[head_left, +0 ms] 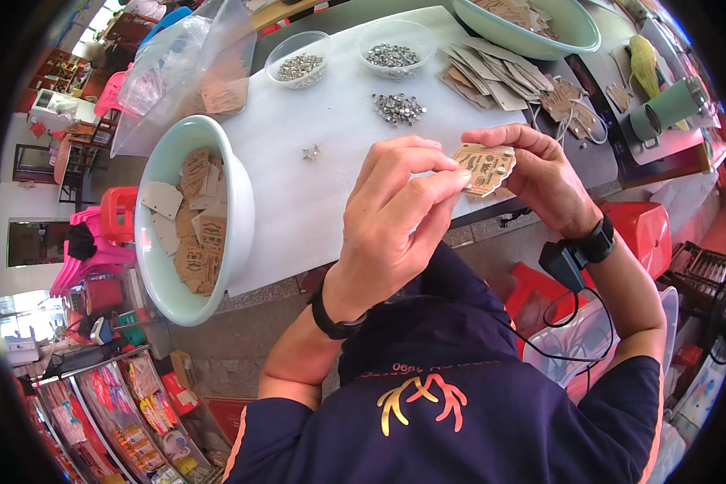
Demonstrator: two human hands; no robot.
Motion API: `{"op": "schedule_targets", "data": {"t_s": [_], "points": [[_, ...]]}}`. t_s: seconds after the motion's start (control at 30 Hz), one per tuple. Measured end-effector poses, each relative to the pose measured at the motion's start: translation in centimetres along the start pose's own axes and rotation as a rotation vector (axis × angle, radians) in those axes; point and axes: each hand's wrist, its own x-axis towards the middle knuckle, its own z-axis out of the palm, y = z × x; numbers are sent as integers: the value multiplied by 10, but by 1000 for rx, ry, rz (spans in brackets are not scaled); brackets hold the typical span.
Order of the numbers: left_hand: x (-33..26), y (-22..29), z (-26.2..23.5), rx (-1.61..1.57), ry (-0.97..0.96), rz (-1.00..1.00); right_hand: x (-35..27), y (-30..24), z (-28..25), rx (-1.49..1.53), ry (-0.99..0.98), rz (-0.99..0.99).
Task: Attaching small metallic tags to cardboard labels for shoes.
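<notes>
Both hands meet over the table's near edge on a small brown cardboard tag [482, 168]. My right hand [540, 173] pinches the tag from the right and behind. My left hand [399, 214] has its fingertips pressed on the tag's left end. Whether a metal piece sits between the fingers is hidden. A small metal eyelet [312, 151] lies alone on the white sheet [298, 202], and a loose pile of metal eyelets [398, 108] lies farther back.
A pale green basin [238, 226] with cardboard tags sits at left; a second basin [577, 36] is at the back. Two clear bowls [297, 58] [395, 44] hold eyelets. A stack of tags [492, 77], a plastic bag [181, 68], red stools [645, 230].
</notes>
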Motion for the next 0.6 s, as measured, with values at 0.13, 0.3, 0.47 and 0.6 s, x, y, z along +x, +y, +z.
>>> {"op": "schedule_targets", "data": {"t_s": [0.13,0.3,0.47,0.6], "points": [[0,2,0,-18,-1,7,1,3,-4,-19,-61,-66],[0,3,0,-82,31,-21,-3,-4,1,-109,-62,-103],[0,2,-2,-83,24,-16,-3,-16,-2,-332,-37,-232],[-11,1,-15,43,64,-200,6,-47,-9,-739,136,-247]]}}
